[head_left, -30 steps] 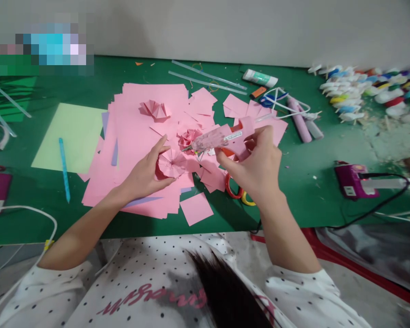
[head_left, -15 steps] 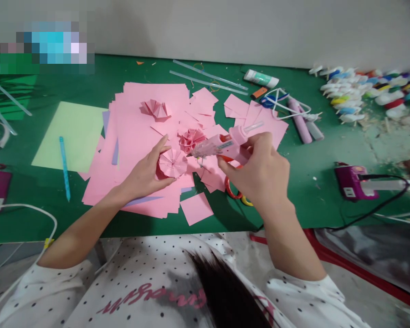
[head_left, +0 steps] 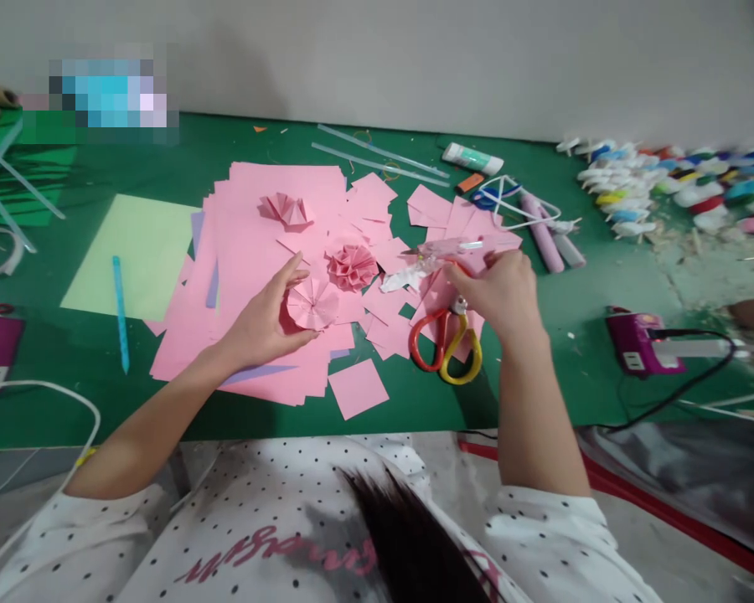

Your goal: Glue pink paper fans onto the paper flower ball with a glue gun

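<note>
My left hand (head_left: pixel 260 314) is curled round a pleated pink paper rosette (head_left: pixel 312 304), thumb and fingers at its edges, over the stack of pink paper (head_left: pixel 239 276). My right hand (head_left: pixel 506 293) is closed on a pink hot glue gun (head_left: pixel 449 248), whose nozzle points left above the small pink paper squares; its grip is mostly hidden. Just right of the rosette sits a fuller folded paper flower (head_left: pixel 352 266). Another folded pink piece (head_left: pixel 287 209) rests farther back on the stack. Scissors (head_left: pixel 457 339) with red and yellow handles lie below my right hand.
Left are a pale green sheet (head_left: pixel 129 251) and a blue pen (head_left: pixel 120 310). Clear glue sticks (head_left: pixel 380 159) and a white glue tube (head_left: pixel 472 158) lie at the back. Right are thread bobbins (head_left: pixel 628 188) and a purple box (head_left: pixel 644 343) with a cable.
My right hand has drawn the glue gun right, away from the rosette, and its nozzle has swung. The scissors are now uncovered. My left hand keeps the rosette in nearly the same place.
</note>
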Action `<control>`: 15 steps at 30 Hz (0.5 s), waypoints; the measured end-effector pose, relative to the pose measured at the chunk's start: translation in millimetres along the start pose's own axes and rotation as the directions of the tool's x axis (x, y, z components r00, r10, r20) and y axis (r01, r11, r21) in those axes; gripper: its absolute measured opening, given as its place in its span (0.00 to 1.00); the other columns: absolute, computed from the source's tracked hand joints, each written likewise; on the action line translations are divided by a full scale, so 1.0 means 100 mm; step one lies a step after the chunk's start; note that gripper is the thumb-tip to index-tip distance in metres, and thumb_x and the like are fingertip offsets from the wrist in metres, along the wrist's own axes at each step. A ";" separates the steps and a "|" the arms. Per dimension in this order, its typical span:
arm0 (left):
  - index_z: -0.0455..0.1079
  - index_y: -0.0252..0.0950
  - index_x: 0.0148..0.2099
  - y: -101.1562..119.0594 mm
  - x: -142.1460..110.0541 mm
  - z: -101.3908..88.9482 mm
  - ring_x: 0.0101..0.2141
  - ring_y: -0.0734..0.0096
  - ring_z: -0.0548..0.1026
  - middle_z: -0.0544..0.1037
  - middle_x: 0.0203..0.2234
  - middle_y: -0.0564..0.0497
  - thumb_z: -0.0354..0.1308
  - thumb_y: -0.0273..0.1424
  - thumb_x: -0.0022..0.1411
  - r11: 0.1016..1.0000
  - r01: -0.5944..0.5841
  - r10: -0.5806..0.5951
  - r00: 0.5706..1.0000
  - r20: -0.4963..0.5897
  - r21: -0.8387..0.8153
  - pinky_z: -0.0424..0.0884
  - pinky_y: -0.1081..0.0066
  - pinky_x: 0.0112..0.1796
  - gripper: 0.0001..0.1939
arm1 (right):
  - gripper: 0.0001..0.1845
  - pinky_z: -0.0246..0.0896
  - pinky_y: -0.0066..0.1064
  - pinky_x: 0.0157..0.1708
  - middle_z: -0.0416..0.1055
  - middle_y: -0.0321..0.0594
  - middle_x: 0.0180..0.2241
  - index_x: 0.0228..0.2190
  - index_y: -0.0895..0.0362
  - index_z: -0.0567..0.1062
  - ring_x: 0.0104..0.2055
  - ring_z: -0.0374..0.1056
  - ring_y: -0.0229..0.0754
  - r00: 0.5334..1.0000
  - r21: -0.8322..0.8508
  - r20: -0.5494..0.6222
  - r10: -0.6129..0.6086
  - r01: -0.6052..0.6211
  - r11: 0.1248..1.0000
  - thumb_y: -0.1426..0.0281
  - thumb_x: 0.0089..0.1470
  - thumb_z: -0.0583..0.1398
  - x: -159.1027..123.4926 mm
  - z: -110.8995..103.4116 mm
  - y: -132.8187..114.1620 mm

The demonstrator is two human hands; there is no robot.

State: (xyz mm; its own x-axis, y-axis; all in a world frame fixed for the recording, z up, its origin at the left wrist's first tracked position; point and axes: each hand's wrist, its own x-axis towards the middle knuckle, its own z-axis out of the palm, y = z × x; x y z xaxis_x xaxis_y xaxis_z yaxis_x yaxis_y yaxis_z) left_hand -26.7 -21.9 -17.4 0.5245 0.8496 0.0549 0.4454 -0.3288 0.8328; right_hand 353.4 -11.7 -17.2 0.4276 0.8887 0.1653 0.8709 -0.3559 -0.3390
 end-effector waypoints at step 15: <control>0.37 0.51 0.80 -0.10 -0.01 0.06 0.68 0.48 0.69 0.67 0.68 0.40 0.69 0.38 0.61 0.994 -0.079 0.080 0.997 -0.007 0.069 0.70 0.45 0.65 0.56 | 0.08 0.69 0.48 0.48 0.78 0.47 0.38 0.35 0.52 0.82 0.45 0.71 0.53 0.829 0.259 0.016 -0.559 0.537 0.803 0.69 0.61 0.61 -0.38 -0.10 -1.17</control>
State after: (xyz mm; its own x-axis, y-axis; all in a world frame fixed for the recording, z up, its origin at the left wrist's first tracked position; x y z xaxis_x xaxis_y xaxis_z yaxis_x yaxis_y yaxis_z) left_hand -27.5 -21.9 -29.1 0.5536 0.8233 0.1248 0.4516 -0.4228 0.7857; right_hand 237.6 -6.8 25.0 -0.1365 0.9402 0.3120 0.8660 0.2662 -0.4233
